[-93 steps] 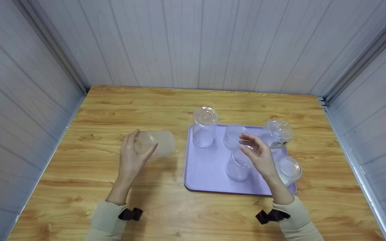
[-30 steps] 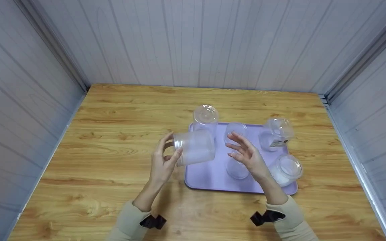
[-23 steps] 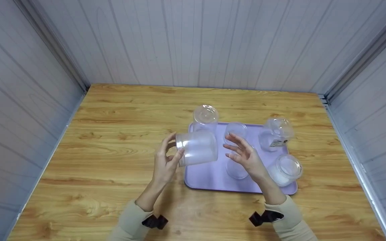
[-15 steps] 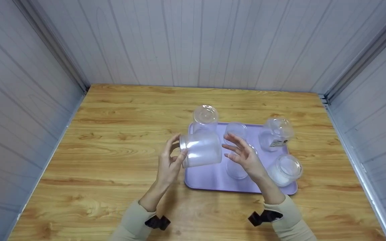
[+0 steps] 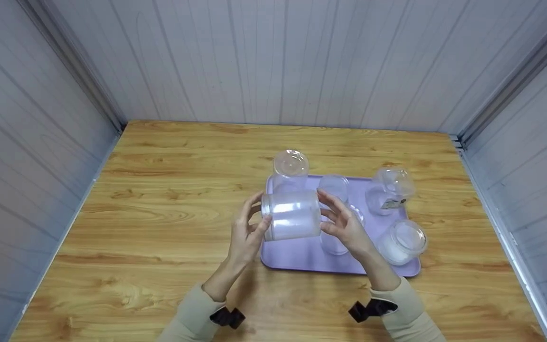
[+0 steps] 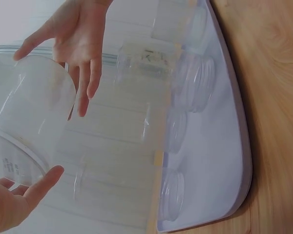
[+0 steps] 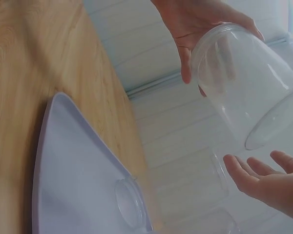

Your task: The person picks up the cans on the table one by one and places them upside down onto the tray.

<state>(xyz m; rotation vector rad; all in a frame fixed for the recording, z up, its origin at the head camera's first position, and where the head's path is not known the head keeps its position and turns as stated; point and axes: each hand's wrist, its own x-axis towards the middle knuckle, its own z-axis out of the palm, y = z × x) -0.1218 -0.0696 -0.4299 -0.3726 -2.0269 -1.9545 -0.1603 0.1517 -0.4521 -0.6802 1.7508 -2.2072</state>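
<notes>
A clear plastic jar (image 5: 295,216) is held on its side above the tray. My left hand (image 5: 245,240) grips its ridged end, the thumb lying across the near side, as the left wrist view of the jar (image 6: 34,97) also shows. My right hand (image 5: 349,232) is at the jar's other end with fingers spread and slightly bent. In the head view its fingertips overlap the jar's end; in the right wrist view the right hand (image 7: 278,183) appears just apart from it, so contact is uncertain.
Below lies a purple tray (image 5: 292,256) on a wooden table (image 5: 178,199). Several clear containers stand on it: a tall one (image 5: 290,166) at back left, a labelled one (image 5: 390,190) at back right, a jar (image 5: 406,240) at front right. Panel walls (image 5: 273,61) surround the table.
My left hand has carried the jar rightward from the bare table to above the tray. My right hand has shifted slightly left, and the gap to the jar's end has narrowed.
</notes>
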